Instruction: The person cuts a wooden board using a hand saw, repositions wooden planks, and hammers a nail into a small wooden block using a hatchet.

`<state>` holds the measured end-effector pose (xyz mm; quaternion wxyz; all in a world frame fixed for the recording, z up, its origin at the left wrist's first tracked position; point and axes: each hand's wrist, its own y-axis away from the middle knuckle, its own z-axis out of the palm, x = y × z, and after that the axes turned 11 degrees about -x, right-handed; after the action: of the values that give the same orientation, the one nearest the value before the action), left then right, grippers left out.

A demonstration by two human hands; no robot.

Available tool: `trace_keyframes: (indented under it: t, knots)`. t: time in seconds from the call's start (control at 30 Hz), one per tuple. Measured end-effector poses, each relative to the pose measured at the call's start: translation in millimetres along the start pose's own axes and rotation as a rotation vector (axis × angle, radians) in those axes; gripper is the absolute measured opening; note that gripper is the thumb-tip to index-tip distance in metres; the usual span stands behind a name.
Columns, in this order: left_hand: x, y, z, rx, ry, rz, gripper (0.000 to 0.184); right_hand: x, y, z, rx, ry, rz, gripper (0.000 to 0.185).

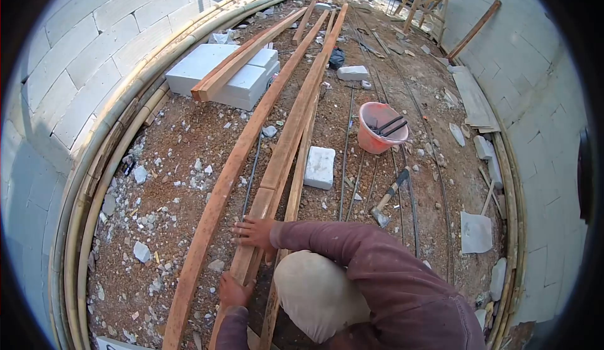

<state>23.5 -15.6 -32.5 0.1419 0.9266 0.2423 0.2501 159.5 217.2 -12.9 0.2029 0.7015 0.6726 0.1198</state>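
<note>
A long reddish-brown wooden beam [261,206] runs away from me across the ground, with a thin dark line across its top just beyond my hands. My right hand [255,232] lies across it, fingers over the left edge and thumb on the near right side. Closer to my body, my left hand [234,290] is wrapped over the same beam, its fingers partly hidden. Another beam [217,205] lies apart on the left, and a narrower wooden strip [294,206] lies close along the right. My bent knee [321,293] is beside the timbers.
White blocks [207,67] at the far left support more timber. A single white block [319,167], a pink bucket [381,129] holding dark tools, and a hammer [390,197] lie to the right. Bamboo poles [88,205] line the left wall. Thin metal rods and rubble cover the ground.
</note>
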Motion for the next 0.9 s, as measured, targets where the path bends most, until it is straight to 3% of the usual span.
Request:
trace_keyframes:
  t: [0.07,0.2,0.3,0.4,0.5,0.7,0.83,0.9]
  knots:
    - [-1.1,-1.9,0.2,-0.01,-0.008,-0.012,0.073,21.0,-4.1,-5.9,-0.056,0.095,0.019,0.15]
    - [-0.8,-1.3,-0.6,-0.024,-0.019,-0.003,0.073,66.9,-6.0,-9.3,-0.056,0.139,0.03,0.134]
    - [1.2,-1.2,-3.1,-0.022,-0.033,-0.006,0.072,91.6,-9.0,-16.5,-0.212,0.153,0.033,0.112]
    - [3.5,-2.0,-4.4,-0.044,-0.026,-0.029,0.071,93.9,-4.6,-3.1,-0.029,-0.006,0.037,0.087]
    - [1.2,-2.3,-3.4,-0.053,-0.027,-0.011,0.072,98.4,-6.0,2.3,0.067,0.004,-0.011,0.084]
    - [10.1,-7.3,-18.0,-0.168,-0.021,-0.094,0.07,100.4,-1.9,-16.5,0.006,-0.055,-0.057,0.07]
    - [1.6,-4.0,-35.0,-0.201,0.066,-0.077,0.064,89.8,-14.6,-39.2,-0.18,-0.077,0.061,0.08]
    - [-2.0,-1.8,-34.5,-0.278,0.047,-0.087,0.067,98.6,-16.3,-5.7,-0.105,-0.068,0.028,0.09]
